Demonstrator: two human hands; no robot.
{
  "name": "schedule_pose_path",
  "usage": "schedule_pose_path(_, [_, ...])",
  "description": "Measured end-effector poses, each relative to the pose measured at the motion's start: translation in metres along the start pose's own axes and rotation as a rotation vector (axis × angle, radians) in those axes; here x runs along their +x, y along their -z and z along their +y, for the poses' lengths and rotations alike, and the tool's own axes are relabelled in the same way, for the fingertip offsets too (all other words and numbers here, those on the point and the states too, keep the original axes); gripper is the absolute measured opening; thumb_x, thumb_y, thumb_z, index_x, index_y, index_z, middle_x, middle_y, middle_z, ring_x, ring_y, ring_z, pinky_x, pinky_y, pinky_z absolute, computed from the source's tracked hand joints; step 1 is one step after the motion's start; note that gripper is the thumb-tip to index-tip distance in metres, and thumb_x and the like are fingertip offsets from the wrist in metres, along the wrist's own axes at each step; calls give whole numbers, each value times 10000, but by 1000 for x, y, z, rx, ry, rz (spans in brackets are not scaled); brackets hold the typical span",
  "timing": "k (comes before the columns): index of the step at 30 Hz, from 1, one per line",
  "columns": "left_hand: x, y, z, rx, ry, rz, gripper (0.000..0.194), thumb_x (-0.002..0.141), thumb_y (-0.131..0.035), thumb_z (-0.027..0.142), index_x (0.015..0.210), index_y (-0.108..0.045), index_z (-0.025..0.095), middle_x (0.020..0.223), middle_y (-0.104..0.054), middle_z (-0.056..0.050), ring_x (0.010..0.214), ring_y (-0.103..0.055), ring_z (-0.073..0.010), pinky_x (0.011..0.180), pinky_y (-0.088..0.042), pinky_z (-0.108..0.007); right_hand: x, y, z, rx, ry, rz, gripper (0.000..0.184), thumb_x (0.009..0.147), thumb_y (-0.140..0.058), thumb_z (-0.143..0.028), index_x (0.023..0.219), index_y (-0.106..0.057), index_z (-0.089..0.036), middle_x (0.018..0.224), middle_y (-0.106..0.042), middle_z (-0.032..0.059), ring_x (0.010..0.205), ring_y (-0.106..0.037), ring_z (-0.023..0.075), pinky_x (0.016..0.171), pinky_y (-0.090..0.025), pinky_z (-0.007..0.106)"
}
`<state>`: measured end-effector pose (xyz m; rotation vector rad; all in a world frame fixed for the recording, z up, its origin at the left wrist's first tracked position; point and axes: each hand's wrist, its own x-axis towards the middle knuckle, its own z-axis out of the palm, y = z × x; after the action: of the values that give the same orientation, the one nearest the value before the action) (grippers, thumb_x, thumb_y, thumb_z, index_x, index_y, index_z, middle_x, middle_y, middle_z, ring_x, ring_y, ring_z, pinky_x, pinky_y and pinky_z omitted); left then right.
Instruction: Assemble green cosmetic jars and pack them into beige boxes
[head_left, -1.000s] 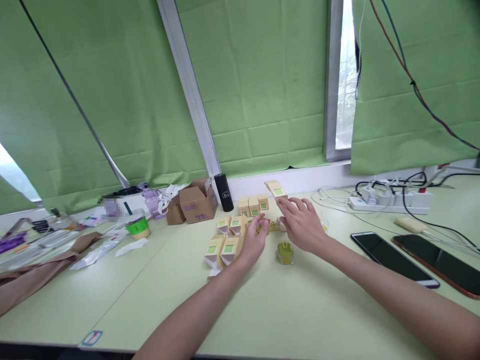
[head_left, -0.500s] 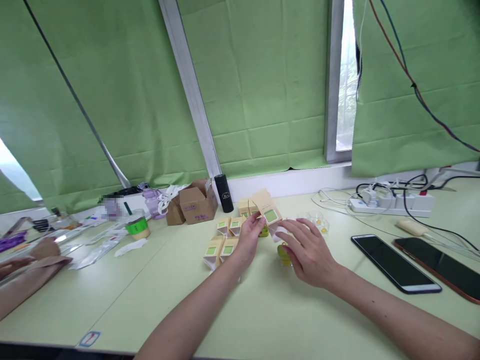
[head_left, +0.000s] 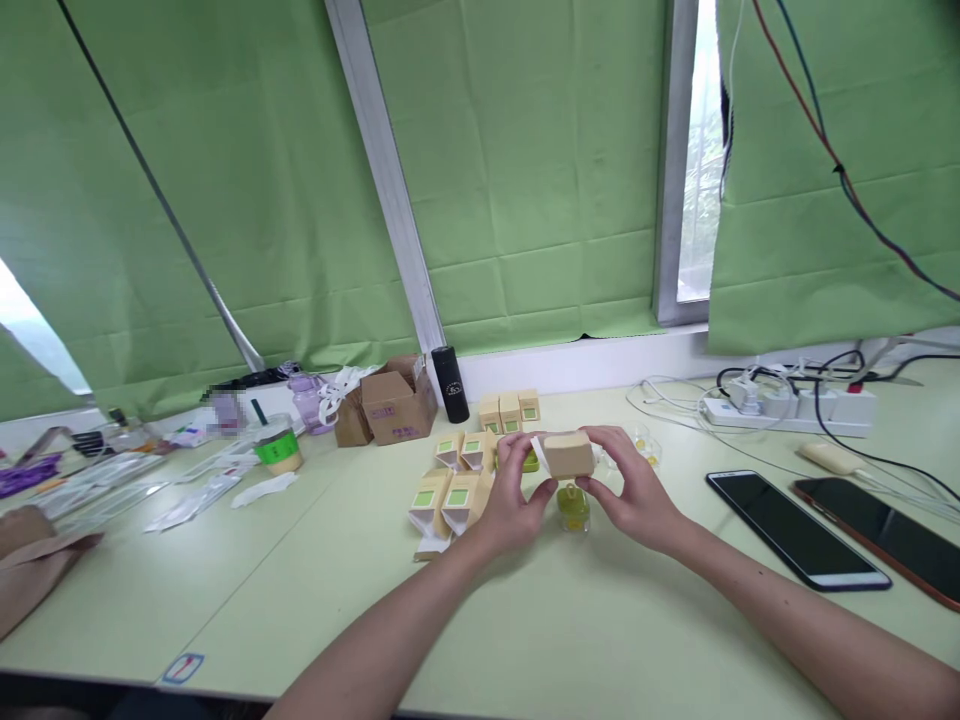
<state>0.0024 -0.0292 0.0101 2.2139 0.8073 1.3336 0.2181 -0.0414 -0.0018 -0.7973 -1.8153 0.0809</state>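
Note:
Between my two hands I hold a small kraft cardboard box (head_left: 568,455), raised above the table with a white flap showing at its left end. My left hand (head_left: 516,497) pinches the left side, and my right hand (head_left: 634,492) grips the right side. Just below the box stands a small clear container with green and yellow contents (head_left: 574,508). A green item (head_left: 531,462) shows partly behind my left hand. Several similar boxes with green windows (head_left: 459,492) stand left of my hands, and more closed-looking boxes (head_left: 509,410) are grouped behind.
Clear containers with yellow bits (head_left: 645,447) lie behind my right hand. Two phones (head_left: 795,528) and a power strip (head_left: 787,408) with cables are on the right. A black bottle (head_left: 450,385), a brown carton (head_left: 397,405) and a cup (head_left: 277,447) stand left. Another person's sleeve (head_left: 45,565) is at far left.
The box has turned from tilted, window facing me, to lying sideways. My right hand has closed onto its right side. The other person's arm has drawn back leftward.

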Motion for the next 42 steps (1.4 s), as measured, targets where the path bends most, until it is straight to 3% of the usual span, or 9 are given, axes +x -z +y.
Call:
schedule_pose_path(5, [-2, 2, -5, 156, -163, 68, 686, 833, -691, 116, 1429, -415, 314, 1482, -490, -122, 1409, -347, -324, 1179, -341, -590, -3, -3, 2, -54, 112, 25, 508, 913, -556, -150, 1396, -504, -298, 1347, -568, 131, 1288, -545, 333, 1038, -517, 557])
schedule_pose_path(10, [-5, 3, -7, 307, -262, 146, 630, 767, -738, 137, 1304, -452, 299, 1478, -515, -124, 1361, -365, -338, 1143, -347, -586, -10, -7, 6, -117, 247, 19, 554, 920, -488, -74, 1425, -472, -303, 1364, -541, 141, 1291, -554, 315, 1010, -540, 540])
schedule_pose_path(14, [-9, 3, -7, 366, -258, 154, 600, 730, -771, 175, 1236, -471, 295, 1461, -528, -136, 1366, -376, -361, 1139, -331, -611, -11, -8, 7, -153, 317, 39, 519, 936, -470, -69, 1395, -500, -310, 1360, -538, 151, 1251, -585, 306, 940, -576, 506])
schedule_pose_path(21, [-10, 3, -10, 347, -339, 172, 623, 723, -801, 240, 1253, -479, 302, 1467, -515, -132, 1379, -394, -357, 1135, -342, -602, -11, -8, 7, -177, 325, 81, 470, 943, -495, -103, 1359, -537, -318, 1347, -547, 144, 1232, -600, 315, 916, -583, 508])
schedule_pose_path(29, [-11, 5, -12, 247, -382, 113, 637, 821, -719, 267, 1382, -420, 299, 1510, -457, -158, 1436, -402, -359, 1166, -344, -601, -10, -8, 0, -134, 229, 80, 619, 906, -551, -129, 1481, -384, -284, 1373, -505, 165, 1305, -525, 350, 1000, -544, 571])
schedule_pose_path(32, [-11, 5, -10, 179, -360, 102, 663, 843, -727, 292, 1415, -392, 287, 1513, -437, -176, 1441, -419, -355, 1156, -388, -584, -9, -8, 0, -133, 213, 100, 640, 907, -563, -130, 1496, -367, -284, 1372, -516, 161, 1309, -519, 354, 1025, -525, 587])
schedule_pose_path(42, [-9, 2, -6, 19, -229, 189, 494, 942, -654, 275, 1399, -467, 259, 1420, -529, -142, 1388, -483, -313, 1176, -398, -521, -10, -8, 0, -123, 174, 107, 560, 940, -579, -167, 1462, -409, -278, 1361, -530, 159, 1309, -524, 353, 1038, -517, 580])
